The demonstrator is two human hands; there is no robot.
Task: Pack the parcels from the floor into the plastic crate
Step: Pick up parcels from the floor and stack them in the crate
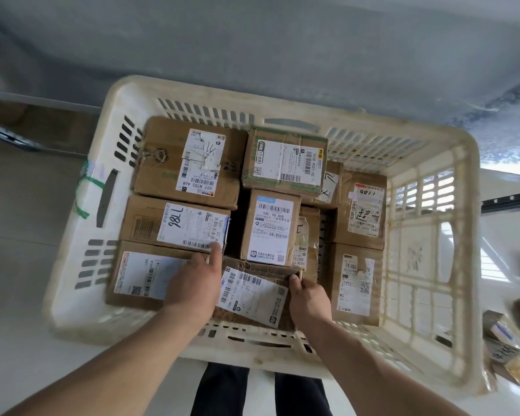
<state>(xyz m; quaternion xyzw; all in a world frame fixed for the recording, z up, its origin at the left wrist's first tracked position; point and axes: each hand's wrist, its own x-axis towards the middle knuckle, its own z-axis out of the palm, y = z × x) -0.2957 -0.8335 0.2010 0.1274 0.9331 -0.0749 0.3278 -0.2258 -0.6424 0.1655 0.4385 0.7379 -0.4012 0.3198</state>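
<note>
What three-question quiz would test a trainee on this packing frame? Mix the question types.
1. True or false: the right hand pinches the far corner of the parcel being set into the crate.
2. Where is free space left in the crate: A) left side, B) right side, C) far-left corner?
3. Fill in: more parcels wait on the floor to the person's ____.

Key: 1 true; 2 B; 3 right. The left hand lies on the parcel's left edge.
</note>
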